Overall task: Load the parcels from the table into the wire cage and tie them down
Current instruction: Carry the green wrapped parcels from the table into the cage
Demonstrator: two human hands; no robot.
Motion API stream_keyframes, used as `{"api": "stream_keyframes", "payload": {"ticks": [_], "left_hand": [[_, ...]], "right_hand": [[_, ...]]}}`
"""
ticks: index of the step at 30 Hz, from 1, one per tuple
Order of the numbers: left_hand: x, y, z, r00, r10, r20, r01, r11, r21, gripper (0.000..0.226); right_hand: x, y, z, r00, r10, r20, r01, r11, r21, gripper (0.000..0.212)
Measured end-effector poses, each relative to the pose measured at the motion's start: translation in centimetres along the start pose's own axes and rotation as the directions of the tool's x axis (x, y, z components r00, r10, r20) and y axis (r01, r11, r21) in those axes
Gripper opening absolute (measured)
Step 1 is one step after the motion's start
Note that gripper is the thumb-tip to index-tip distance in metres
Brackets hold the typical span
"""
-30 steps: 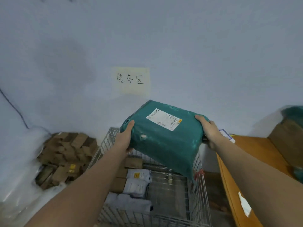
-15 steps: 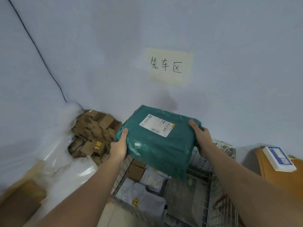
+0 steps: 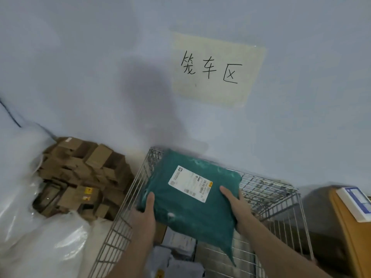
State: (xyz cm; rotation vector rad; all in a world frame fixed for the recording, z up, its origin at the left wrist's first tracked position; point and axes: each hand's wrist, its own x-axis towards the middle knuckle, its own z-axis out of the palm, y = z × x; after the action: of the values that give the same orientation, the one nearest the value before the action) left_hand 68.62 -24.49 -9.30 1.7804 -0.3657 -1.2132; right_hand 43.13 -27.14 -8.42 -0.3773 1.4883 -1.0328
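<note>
Right now a teal plastic mailer parcel [image 3: 192, 199] with a white shipping label [image 3: 189, 183] hangs over the open top of the silver wire cage [image 3: 267, 189]. The left hand [image 3: 145, 212] grips its left edge, thumb on top; the right hand [image 3: 235, 207] clasps the right edge likewise. Grey bagged parcels [image 3: 176, 263] lie in the cage. A heap of brown cardboard boxes [image 3: 82, 175] sits left, and a handwritten paper sign [image 3: 216, 69] is stuck on the pale wall.

Teal poly parcel [image 3: 190, 195] with white label, tilted above wire cage [image 3: 267, 189]
</note>
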Motion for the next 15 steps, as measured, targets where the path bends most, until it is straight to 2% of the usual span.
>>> {"api": "stream_keyframes", "payload": {"ticks": [2,5,8,11,12,13,15], "left_hand": [[4.1,-2.0,0.3,0.998,-0.069,-0.003,0.069,0.996,0.065,0.081],[10.0,-5.8,1.3,0.983,-0.179,-0.029,0.181,0.979,0.091,0.090],[15.3,-10.5,1.4,0.955,-0.290,-0.054,0.294,0.951,0.092,0.091],[23.3,-20.2,0.5,0.923,-0.385,0.005,0.385,0.923,0.000,0.123],[26.5,-24.3,-0.2,0.910,-0.414,0.015,0.414,0.910,-0.015,0.124],[28.6,-26.5,-0.2,0.900,-0.436,0.015,0.437,0.899,-0.044,0.119],[28.3,-24.3,1.2,0.898,-0.441,0.007,0.440,0.894,-0.089,0.096]], "right_hand": [[2.6,2.5,1.1,0.998,0.036,-0.043,-0.036,0.999,-0.009,0.068],[7.1,6.4,1.9,0.989,0.089,-0.119,-0.092,0.996,-0.022,0.087],[12.0,10.6,2.2,0.979,0.132,-0.154,-0.136,0.991,-0.017,0.084],[17.2,15.1,2.1,0.973,0.140,-0.183,-0.148,0.988,-0.034,0.087],[19.0,16.6,2.1,0.972,0.152,-0.178,-0.161,0.986,-0.039,0.092],[20.7,18.0,2.2,0.972,0.165,-0.166,-0.174,0.984,-0.043,0.094],[23.9,20.9,2.2,0.972,0.186,-0.145,-0.194,0.980,-0.039,0.085]]}}
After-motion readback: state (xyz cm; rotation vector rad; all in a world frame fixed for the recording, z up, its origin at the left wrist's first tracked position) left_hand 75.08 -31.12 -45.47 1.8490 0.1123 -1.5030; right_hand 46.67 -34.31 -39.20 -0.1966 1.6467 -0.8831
